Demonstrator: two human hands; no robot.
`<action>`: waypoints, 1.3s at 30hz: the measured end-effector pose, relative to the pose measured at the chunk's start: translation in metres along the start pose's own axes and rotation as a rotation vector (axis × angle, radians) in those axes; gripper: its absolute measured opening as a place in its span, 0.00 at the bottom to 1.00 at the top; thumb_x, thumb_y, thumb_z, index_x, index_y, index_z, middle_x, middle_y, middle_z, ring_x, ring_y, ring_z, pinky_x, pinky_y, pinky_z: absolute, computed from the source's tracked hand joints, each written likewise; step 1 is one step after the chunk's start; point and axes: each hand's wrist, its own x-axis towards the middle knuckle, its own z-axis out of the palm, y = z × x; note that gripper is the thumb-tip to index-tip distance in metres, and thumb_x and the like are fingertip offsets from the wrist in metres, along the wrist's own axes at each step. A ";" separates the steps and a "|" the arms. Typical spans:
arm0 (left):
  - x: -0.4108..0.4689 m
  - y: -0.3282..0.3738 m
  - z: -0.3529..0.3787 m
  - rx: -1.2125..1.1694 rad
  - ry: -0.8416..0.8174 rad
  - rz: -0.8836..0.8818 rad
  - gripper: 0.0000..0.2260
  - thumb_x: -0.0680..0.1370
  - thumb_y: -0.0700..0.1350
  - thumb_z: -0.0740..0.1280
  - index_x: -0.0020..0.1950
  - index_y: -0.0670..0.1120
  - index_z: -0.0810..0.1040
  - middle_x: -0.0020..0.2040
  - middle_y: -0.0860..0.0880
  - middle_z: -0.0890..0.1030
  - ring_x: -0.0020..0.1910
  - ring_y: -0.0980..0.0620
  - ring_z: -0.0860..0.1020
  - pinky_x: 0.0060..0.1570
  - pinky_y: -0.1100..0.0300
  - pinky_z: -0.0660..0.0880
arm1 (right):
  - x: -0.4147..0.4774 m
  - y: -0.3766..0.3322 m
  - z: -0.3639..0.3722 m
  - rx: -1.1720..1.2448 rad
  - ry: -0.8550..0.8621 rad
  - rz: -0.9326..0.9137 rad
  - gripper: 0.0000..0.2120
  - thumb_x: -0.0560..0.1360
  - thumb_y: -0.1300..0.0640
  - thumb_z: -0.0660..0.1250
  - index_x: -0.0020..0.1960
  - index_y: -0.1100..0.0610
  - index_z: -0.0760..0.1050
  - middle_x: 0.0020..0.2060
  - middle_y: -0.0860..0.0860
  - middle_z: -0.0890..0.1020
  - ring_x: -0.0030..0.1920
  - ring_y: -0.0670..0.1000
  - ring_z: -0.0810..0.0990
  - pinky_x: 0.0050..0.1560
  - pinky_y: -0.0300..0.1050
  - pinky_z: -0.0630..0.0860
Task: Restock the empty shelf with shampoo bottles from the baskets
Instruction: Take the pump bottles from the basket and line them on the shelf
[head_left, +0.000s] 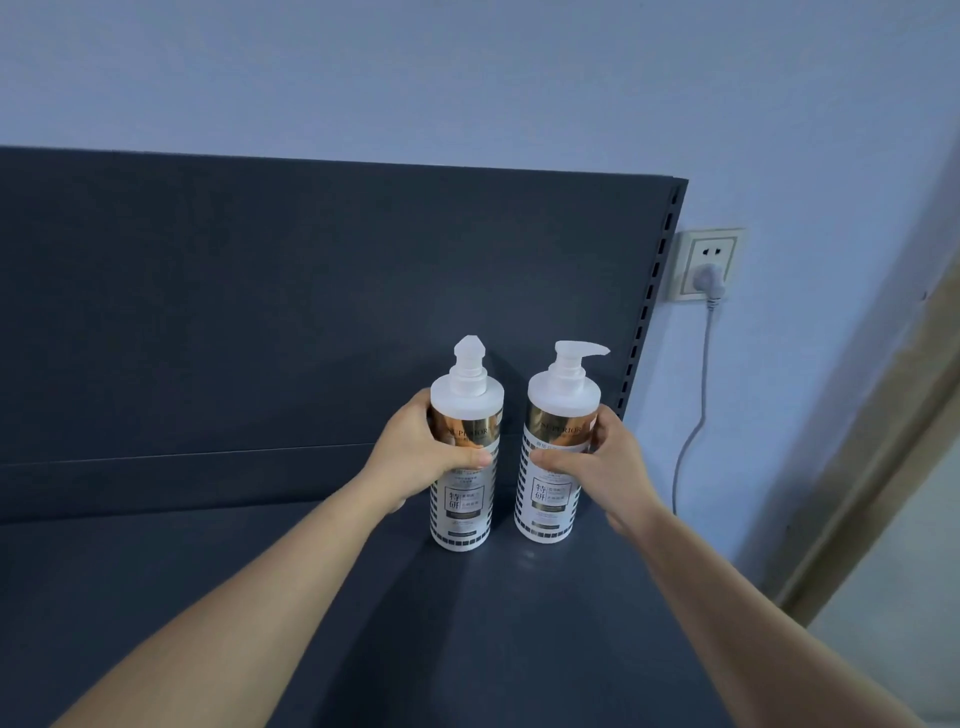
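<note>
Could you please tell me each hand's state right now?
Left hand: grips the left white plastic pump bottle.
Right hand: grips the right white plastic pump bottle.

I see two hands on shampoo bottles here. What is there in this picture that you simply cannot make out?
All in the head view:
- Baskets: outside the frame, not visible.
- Small print on the left bottle and right bottle: too small, blurred; the left hand and right hand cover part of each label.
- Fingers behind the bottles: hidden by the bottles.
- Shelf: front and left end cut off by picture edges.
</note>
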 end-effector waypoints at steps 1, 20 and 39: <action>0.003 0.000 0.002 0.003 -0.002 0.000 0.34 0.62 0.42 0.81 0.65 0.52 0.72 0.55 0.55 0.80 0.56 0.55 0.79 0.56 0.54 0.77 | 0.004 0.001 -0.001 -0.005 -0.002 -0.002 0.27 0.61 0.65 0.81 0.54 0.52 0.74 0.48 0.49 0.85 0.50 0.50 0.84 0.50 0.46 0.80; 0.004 -0.020 0.032 0.169 0.129 0.067 0.23 0.64 0.49 0.79 0.53 0.57 0.72 0.53 0.57 0.79 0.54 0.56 0.77 0.51 0.59 0.73 | 0.016 0.023 0.002 -0.358 0.023 -0.050 0.31 0.57 0.46 0.82 0.53 0.46 0.69 0.50 0.42 0.80 0.52 0.45 0.80 0.54 0.51 0.80; 0.003 -0.030 0.038 0.297 0.118 0.080 0.32 0.65 0.48 0.78 0.65 0.50 0.68 0.59 0.52 0.72 0.54 0.58 0.69 0.52 0.61 0.67 | 0.003 0.028 0.002 -0.456 0.025 -0.009 0.41 0.68 0.50 0.78 0.75 0.51 0.60 0.67 0.47 0.75 0.67 0.50 0.74 0.66 0.52 0.73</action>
